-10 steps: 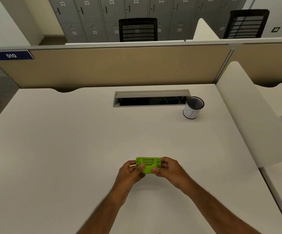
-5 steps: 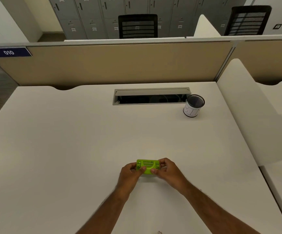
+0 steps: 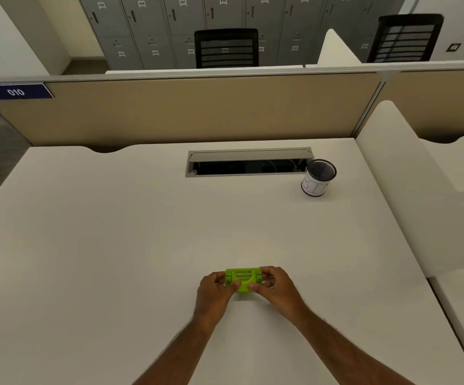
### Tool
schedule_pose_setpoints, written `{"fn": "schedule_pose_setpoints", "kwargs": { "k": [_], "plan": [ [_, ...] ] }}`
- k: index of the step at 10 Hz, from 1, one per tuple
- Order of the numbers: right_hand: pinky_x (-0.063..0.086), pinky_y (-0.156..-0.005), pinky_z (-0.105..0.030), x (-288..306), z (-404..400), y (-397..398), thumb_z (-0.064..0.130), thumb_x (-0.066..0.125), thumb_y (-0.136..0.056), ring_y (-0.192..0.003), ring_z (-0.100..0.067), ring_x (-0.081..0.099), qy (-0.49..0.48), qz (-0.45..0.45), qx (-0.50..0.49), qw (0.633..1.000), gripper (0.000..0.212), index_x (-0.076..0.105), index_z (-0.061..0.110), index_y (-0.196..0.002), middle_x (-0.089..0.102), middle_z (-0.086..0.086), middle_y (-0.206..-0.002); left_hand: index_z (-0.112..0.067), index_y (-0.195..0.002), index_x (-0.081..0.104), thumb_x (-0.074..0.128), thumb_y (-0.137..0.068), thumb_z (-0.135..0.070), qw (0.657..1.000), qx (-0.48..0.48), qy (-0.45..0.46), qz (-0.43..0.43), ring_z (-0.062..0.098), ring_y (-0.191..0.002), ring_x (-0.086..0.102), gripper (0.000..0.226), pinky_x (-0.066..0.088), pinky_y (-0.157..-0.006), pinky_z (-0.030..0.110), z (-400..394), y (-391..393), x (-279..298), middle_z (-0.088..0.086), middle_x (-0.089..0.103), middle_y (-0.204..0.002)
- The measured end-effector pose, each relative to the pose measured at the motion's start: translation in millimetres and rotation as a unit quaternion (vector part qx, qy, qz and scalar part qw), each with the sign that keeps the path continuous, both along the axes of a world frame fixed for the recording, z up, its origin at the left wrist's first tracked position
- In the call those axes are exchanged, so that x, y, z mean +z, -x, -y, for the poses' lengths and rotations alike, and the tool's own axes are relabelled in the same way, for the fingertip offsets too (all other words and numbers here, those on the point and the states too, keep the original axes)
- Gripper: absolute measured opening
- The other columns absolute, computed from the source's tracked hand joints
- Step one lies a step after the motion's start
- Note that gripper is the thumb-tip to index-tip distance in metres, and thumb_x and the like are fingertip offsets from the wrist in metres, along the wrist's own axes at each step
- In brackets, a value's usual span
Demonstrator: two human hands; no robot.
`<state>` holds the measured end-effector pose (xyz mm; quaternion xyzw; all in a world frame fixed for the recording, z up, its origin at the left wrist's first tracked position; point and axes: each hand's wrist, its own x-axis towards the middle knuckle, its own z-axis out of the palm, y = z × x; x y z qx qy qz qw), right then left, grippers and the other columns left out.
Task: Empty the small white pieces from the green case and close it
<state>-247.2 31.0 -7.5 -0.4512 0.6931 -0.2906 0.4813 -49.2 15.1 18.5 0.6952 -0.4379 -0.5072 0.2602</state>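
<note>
While both hands are meeting over the near middle of the white worktop [image 3: 114, 245], the green case [image 3: 242, 280] is sitting between them, low over the surface; whether it is touching the worktop cannot be told. The left hand [image 3: 214, 290] is curling around the case's left end, with its thumb lying across the near front face and its fingers wrapping behind, so this grip is pinching the case. The right hand [image 3: 276, 287] is doing the same at the right end, its thumb pressing on the lower front edge and its fingers folding over the top right corner, so this grip too is pinching the case. The case is showing its lid side toward the camera, with a pale raised handle shape across the middle and a small latch at each end; it is looking closed, though the seam is too small to read. No small white pieces are showing anywhere around it.

Farther back, a cable slot [image 3: 248, 162] with its flap raised is lying open in the worktop, and a dark mesh cup [image 3: 318, 177] wrapped in white paper with handwriting is standing upright just beside the slot's right end, well apart from the hands. A beige partition [image 3: 186, 109] is running along the far edge, carrying a blue label [image 3: 15, 91] reading 010.
</note>
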Motion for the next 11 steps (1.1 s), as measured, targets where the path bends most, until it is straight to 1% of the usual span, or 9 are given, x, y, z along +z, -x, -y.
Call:
{"fn": "schedule_pose_setpoints", "kwargs": {
  "k": [1, 3, 4, 5, 6, 8, 9, 10, 11],
  "plan": [
    [0.054, -0.071, -0.017, 2.0, 0.7, -1.5, 0.034, 0.092, -0.072, -0.077, -0.008, 0.061, 0.003, -0.006, -0.007, 1.000, 0.059, 0.060, 0.023, -0.121, 0.065, 0.000, -0.104, -0.009, -0.127, 0.073, 0.088, -0.087, -0.029, 1.000, -0.002, 0.003, 0.013, 0.018, -0.101, 0.073, 0.046, 0.055, -0.083, 0.024, 0.2, 0.8, 0.1, 0.004, 0.077, -0.115],
    [0.051, -0.067, -0.015, 0.2, 2.0, -3.7, 0.040, 0.090, -0.072, -0.072, -0.005, 0.062, 0.011, -0.038, -0.019, 0.999, 0.049, 0.063, 0.024, -0.110, 0.066, 0.003, -0.104, -0.009, -0.127, 0.076, 0.083, -0.092, -0.029, 0.997, -0.017, 0.031, 0.064, 0.017, -0.101, 0.064, 0.041, 0.046, -0.088, 0.025, 1.8, 3.9, -0.2, 0.001, 0.066, -0.109],
    [0.048, -0.068, -0.014, 0.8, 3.1, -5.5, 0.042, 0.088, -0.074, -0.074, -0.008, 0.062, 0.013, -0.059, -0.019, 0.998, 0.045, 0.065, 0.021, -0.106, 0.066, 0.000, -0.102, -0.010, -0.126, 0.077, 0.084, -0.091, -0.035, 0.996, -0.025, 0.031, 0.074, 0.022, -0.109, 0.068, 0.044, 0.051, -0.093, 0.029, 4.4, 3.0, -0.2, 0.006, 0.069, -0.113],
    [0.056, -0.075, -0.026, -0.4, 5.9, -6.4, 0.045, 0.086, -0.075, -0.081, -0.016, 0.066, 0.015, -0.076, -0.007, 0.997, 0.043, 0.065, 0.022, -0.104, 0.065, -0.001, -0.102, -0.011, -0.127, 0.075, 0.084, -0.090, -0.039, 0.996, -0.029, 0.025, 0.082, 0.018, -0.111, 0.065, 0.048, 0.049, -0.095, 0.027, 7.1, 2.6, -1.1, 0.005, 0.070, -0.121],
    [0.056, -0.078, -0.028, 0.8, 8.2, -5.8, 0.048, 0.085, -0.075, -0.080, -0.013, 0.065, 0.017, -0.090, 0.004, 0.996, 0.045, 0.066, 0.021, -0.106, 0.065, 0.001, -0.101, -0.012, -0.127, 0.074, 0.083, -0.089, -0.041, 0.995, -0.032, 0.017, 0.088, 0.014, -0.106, 0.062, 0.048, 0.047, -0.092, 0.024, 7.9, 2.3, 0.9, 0.003, 0.070, -0.122],
    [0.050, -0.070, -0.020, 6.1, 7.6, -5.1, 0.048, 0.083, -0.078, -0.077, -0.010, 0.060, 0.016, -0.076, 0.001, 0.997, 0.046, 0.063, 0.022, -0.110, 0.063, 0.000, -0.100, -0.012, -0.128, 0.071, 0.080, -0.092, -0.042, 0.996, -0.020, 0.019, 0.082, 0.015, -0.106, 0.062, 0.047, 0.046, -0.091, 0.025, 6.2, 2.4, 5.3, 0.002, 0.068, -0.118],
    [0.048, -0.073, -0.022, 6.2, 7.7, 1.5, 0.050, 0.072, -0.088, -0.082, -0.012, 0.059, 0.025, -0.093, 0.005, 0.995, 0.040, 0.057, 0.023, -0.113, 0.059, 0.000, -0.101, -0.013, -0.125, 0.070, 0.072, -0.098, -0.043, 0.996, -0.021, 0.031, 0.083, 0.016, -0.108, 0.062, 0.041, 0.045, -0.092, 0.026, 5.2, -2.1, 6.6, 0.003, 0.067, -0.120],
    [0.049, -0.081, -0.028, 11.8, 2.1, 14.7, 0.051, 0.063, -0.094, -0.090, -0.013, 0.057, 0.089, -0.181, 0.024, 0.979, 0.034, 0.056, 0.024, -0.114, 0.058, 0.005, -0.100, -0.016, -0.130, 0.066, 0.064, -0.103, -0.044, 0.975, -0.085, 0.108, 0.172, 0.021, -0.118, 0.060, 0.040, 0.051, -0.099, 0.032, -1.6, -16.6, 1.3, 0.000, 0.064, -0.124],
    [0.051, -0.086, -0.036, 8.5, 0.5, 33.0, 0.050, 0.062, -0.095, -0.102, -0.017, 0.056, 0.150, -0.310, 0.049, 0.938, 0.036, 0.058, 0.023, -0.118, 0.060, 0.006, -0.109, -0.016, -0.138, 0.063, 0.054, -0.105, -0.048, 0.929, -0.142, 0.191, 0.282, 0.023, -0.124, 0.059, 0.047, 0.054, -0.103, 0.040, -3.7, -36.7, -14.6, 0.000, 0.061, -0.133]
  ]
}}
